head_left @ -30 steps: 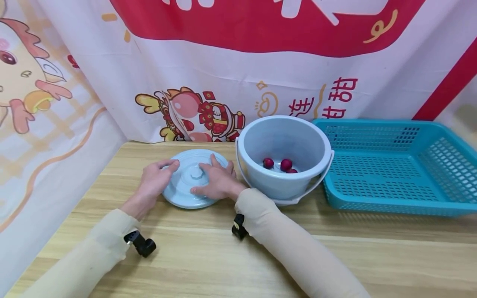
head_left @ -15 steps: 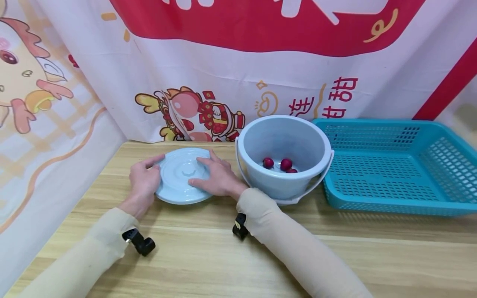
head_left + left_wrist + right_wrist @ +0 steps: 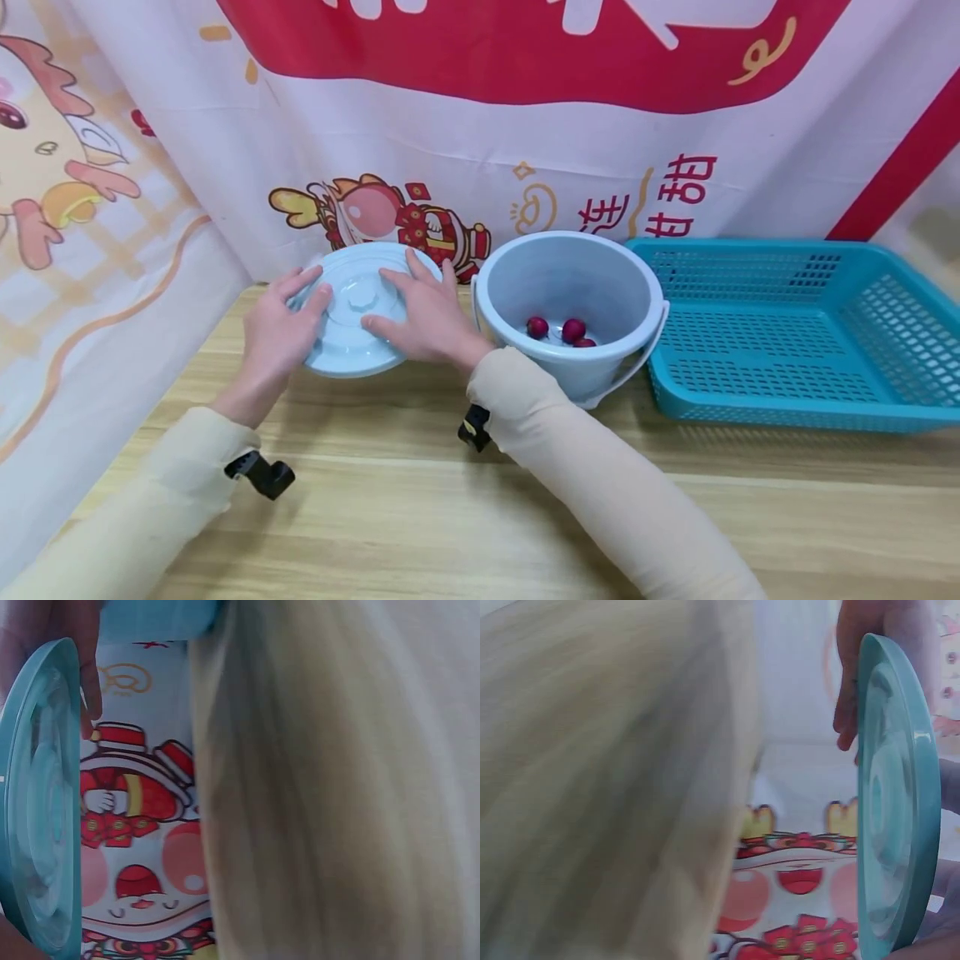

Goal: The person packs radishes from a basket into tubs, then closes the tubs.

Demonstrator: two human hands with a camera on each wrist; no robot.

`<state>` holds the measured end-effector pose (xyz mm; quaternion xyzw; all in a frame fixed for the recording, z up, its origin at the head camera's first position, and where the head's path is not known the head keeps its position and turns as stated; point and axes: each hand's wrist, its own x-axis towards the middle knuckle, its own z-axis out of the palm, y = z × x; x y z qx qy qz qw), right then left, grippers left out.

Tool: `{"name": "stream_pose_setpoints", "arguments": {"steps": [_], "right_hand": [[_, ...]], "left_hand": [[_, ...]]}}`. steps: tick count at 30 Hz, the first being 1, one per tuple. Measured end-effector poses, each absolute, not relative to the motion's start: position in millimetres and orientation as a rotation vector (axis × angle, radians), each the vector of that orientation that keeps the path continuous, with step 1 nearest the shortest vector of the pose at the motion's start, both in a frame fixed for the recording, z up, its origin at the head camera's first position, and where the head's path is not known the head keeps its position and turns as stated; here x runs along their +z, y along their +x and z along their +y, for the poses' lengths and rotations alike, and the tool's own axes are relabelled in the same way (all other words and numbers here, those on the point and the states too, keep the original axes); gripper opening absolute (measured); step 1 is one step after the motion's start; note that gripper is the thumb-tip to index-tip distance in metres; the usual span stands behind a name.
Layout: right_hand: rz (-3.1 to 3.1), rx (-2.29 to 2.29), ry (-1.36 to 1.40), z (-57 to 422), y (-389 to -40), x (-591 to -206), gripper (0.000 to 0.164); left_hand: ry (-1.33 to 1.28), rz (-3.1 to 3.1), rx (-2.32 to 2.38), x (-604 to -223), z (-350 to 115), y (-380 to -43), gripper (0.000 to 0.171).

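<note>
Both hands hold a round light-blue lid with a low knob, raised over the wooden table and tilted. At its left edge, my left hand grips the rim with the thumb on top. Across its right side lies my right hand, fingers spread toward the far edge and thumb near the knob. The underside of the lid shows edge-on in the left wrist view, and the lid shows likewise in the right wrist view. Just right of the hands stands a pale blue bucket without a cover, holding small dark-red round things.
A turquoise perforated basket sits right of the bucket. The bucket's thin handle hangs down on its right side. A printed cloth closes off the table's back and left. Bare wooden table lies in front.
The lid has slid left, then risen off the table and tilted, both hands moving with it. The left hand shifted left and up. Bucket and basket have stayed put.
</note>
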<state>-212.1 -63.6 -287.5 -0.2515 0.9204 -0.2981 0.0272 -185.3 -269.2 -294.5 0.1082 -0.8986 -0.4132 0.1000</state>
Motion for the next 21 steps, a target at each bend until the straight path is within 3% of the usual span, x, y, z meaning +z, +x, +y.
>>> {"name": "stream_pose_setpoints", "arguments": {"steps": [12, 21], "right_hand": [[2.947, -0.814, -0.743, -55, -200, -241, 0.071], [2.97, -0.836, -0.689, -16, -197, -209, 0.068]], "left_hand": [[0.25, -2.639, -1.244, -253, -260, -185, 0.056], [-0.029, -2.675, -1.116, -231, -227, -186, 0.051]]}}
